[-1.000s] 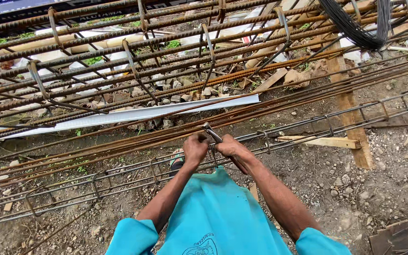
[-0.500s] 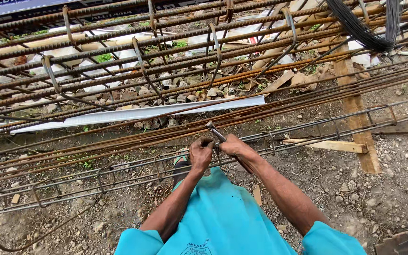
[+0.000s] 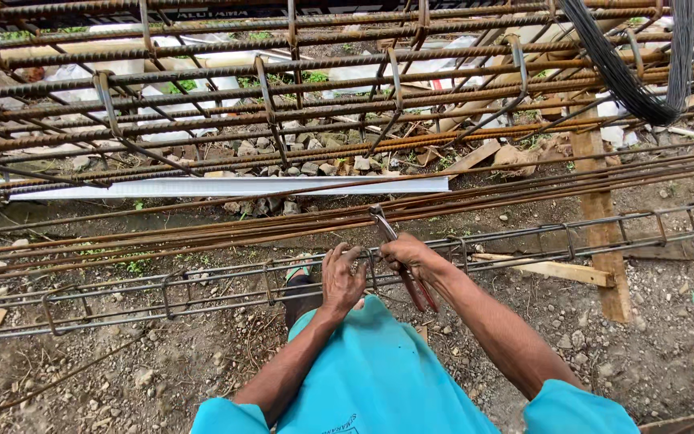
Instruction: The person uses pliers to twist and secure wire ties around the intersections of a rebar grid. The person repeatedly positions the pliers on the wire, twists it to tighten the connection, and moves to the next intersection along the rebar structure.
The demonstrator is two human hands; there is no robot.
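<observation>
Rusty steel runs everywhere: a long rebar cage (image 3: pixel 202 289) lies on the gravel ground (image 3: pixel 644 321) across the front of both hands. At one stirrup the left hand (image 3: pixel 341 277) is closed around the cage's bars, and just beside it the right hand (image 3: pixel 408 255) grips pincers (image 3: pixel 395 249) — head pointing up and away, red-tinted handles trailing back under the wrist. Beyond the hands lie loose rods (image 3: pixel 162 237), a white strip (image 3: pixel 226 187) and a bigger cage (image 3: pixel 283 88); a wooden plank (image 3: pixel 604 233) sits off to the right.

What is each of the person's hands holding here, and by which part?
The right hand holds pincers by their handles. The left hand grips the low rebar cage at a top bar.
</observation>
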